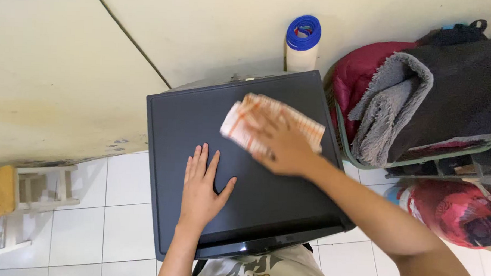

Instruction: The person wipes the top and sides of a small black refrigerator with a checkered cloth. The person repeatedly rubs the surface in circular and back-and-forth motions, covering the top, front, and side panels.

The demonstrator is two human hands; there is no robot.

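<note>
Orange-checked cloth [267,125] under right hand [280,147], fingers flat on it; left hand [200,188] spread flat nearby.

Matt dark plastic lid [265,204], glossy along its front edge; checked woven cloth [246,121]; glossy white floor tiles [122,226]; fluffy grey towel [388,110].

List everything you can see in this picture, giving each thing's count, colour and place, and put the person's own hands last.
dark flat panel: one, black, centre, under both hands
checked cloth: one, orange and white, on the panel, under the right hand
roll with blue cap: one, cream, by the wall behind the panel
pile of blankets: one, grey, dark and red, in a basket at right
red bundle: one, floor at lower right
wooden stool: one, white with a yellow top, at left
tiled floor: white
left hand: flat on the panel
right hand: pressed on the cloth
</note>
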